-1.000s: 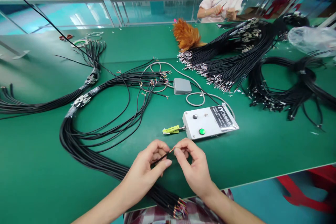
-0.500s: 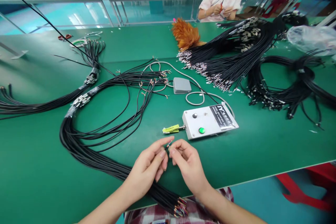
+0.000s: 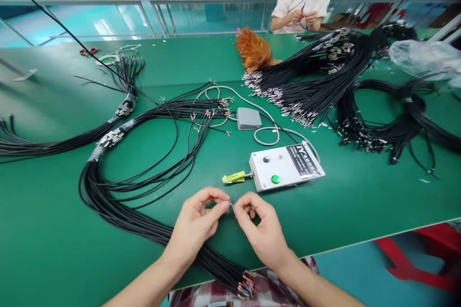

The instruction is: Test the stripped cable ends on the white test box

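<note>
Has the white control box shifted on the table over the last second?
No. The white control box keeps the same spot beside the grey pedal and its looped cord; the slight offset matches the whole view shifting.

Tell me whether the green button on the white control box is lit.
Cannot tell: the green button on the white control box looks bright green, but no clear glow shows.

We see both forearms coming up from the bottom edge, bare, angled inward so the wrists converge. Our left hand sits palm turned toward the right, fingers curled, thumb and forefinger pinched together at the tip. Our right hand mirrors it, back of the hand facing us, knuckles bent, thumb and forefinger pressed tight. The two pinches meet almost tip to tip, just a sliver apart, both hands held low and level, remaining fingers tucked loosely beneath, wrists slightly cocked outward
</note>
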A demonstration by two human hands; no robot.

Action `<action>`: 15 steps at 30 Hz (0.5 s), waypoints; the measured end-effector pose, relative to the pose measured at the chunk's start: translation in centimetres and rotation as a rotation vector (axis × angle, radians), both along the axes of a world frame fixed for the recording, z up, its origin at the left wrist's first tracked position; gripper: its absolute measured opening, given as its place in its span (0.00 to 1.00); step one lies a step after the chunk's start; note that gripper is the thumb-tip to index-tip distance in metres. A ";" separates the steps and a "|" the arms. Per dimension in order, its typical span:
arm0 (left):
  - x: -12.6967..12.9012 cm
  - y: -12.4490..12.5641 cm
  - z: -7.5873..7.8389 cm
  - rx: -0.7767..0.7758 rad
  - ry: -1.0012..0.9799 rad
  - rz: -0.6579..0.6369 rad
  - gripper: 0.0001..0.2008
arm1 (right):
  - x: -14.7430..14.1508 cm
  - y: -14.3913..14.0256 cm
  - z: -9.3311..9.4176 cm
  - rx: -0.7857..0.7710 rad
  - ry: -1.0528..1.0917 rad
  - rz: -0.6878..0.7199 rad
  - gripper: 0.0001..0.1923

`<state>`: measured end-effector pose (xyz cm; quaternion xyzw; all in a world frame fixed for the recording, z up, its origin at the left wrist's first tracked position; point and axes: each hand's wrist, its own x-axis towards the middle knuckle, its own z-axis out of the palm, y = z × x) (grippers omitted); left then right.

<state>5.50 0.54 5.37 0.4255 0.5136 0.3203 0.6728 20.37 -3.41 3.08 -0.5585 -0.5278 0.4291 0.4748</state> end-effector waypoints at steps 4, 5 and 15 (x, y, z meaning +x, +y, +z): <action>0.2 0.1 0.2 0.001 0.058 0.005 0.18 | 0.6 -0.1 0.2 0.115 -0.120 0.010 0.07; 0.2 0.2 0.2 0.000 0.057 -0.006 0.18 | 0.7 -0.1 0.1 0.133 -0.149 0.014 0.07; 0.1 0.7 -0.5 -0.036 0.034 0.047 0.19 | 1.9 0.3 0.1 0.163 -0.455 0.108 0.05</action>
